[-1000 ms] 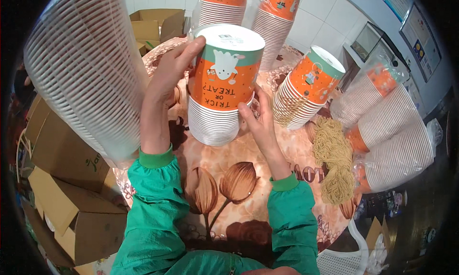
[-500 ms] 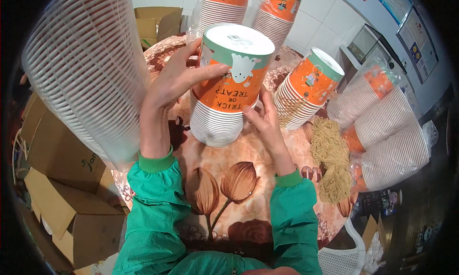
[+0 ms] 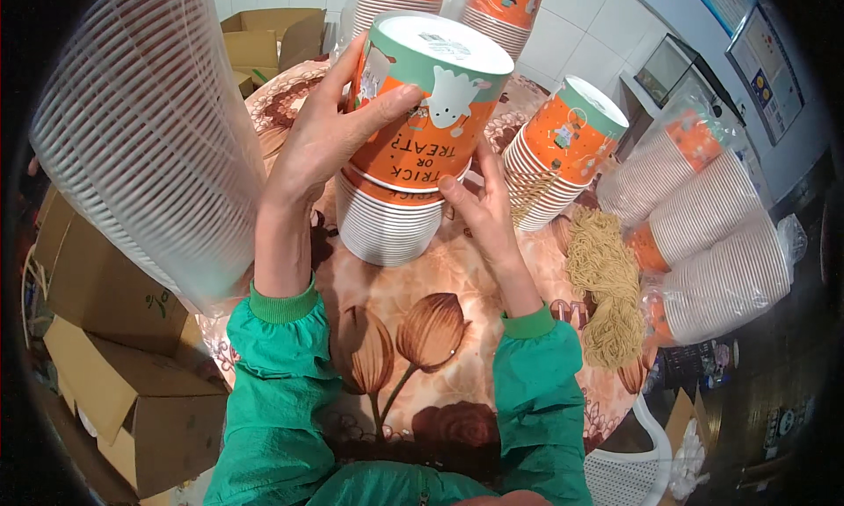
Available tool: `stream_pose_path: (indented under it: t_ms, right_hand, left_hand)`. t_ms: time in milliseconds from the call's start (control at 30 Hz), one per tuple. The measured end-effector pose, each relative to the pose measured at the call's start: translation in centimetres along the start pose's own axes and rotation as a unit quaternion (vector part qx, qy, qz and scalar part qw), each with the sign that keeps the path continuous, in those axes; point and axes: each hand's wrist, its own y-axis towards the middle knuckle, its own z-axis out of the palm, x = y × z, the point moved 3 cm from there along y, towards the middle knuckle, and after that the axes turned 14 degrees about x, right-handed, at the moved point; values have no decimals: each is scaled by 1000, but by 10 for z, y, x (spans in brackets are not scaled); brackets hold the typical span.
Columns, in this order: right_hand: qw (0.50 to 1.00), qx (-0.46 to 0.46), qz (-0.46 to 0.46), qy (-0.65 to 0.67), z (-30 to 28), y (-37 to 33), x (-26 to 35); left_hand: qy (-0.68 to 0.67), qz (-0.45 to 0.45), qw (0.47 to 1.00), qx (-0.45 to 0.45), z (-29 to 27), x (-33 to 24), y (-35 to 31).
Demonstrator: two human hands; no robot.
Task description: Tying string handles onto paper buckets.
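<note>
An upside-down orange paper bucket (image 3: 422, 141) with a green band and a white base sits raised and slightly tilted at the top of a stack of nested buckets (image 3: 389, 220). A strip of orange shows between its rim and the stack. My left hand (image 3: 325, 137) is wrapped round the bucket's upper left side, thumb across the front. On the lower right, my right hand (image 3: 488, 211) grips it near the rim, with the thumb in front and the fingers partly hidden behind. Right of it stands another stack of upside-down buckets (image 3: 563, 154), with strands of string against its side.
A tall plastic-wrapped stack of white-rimmed containers (image 3: 158, 145) leans at the left. Tan string (image 3: 605, 286) lies on the flower-patterned tablecloth (image 3: 475, 277). Bagged bucket stacks (image 3: 716, 233) lie at the right, more stand behind. Cardboard boxes (image 3: 167, 418) are at lower left, a white chair (image 3: 629, 471) at lower right.
Both hands have raised the top bucket a little off the stack, so a gap of orange now shows below its rim. The view has shifted slightly.
</note>
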Motion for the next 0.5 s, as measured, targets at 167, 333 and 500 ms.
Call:
stream_pose_path:
  t_ms: [167,333,500]
  right_hand:
    - [999,6,-13,47,5,3,15]
    - [984,7,-36,174,2,7,46]
    - [960,-69,10,270,-14,24,49]
  left_hand:
    - [29,22,999,-27,-9,8,0]
    - [37,51,997,-46,-9,5,2]
    - [-17,86,992,-88,-18,7,0]
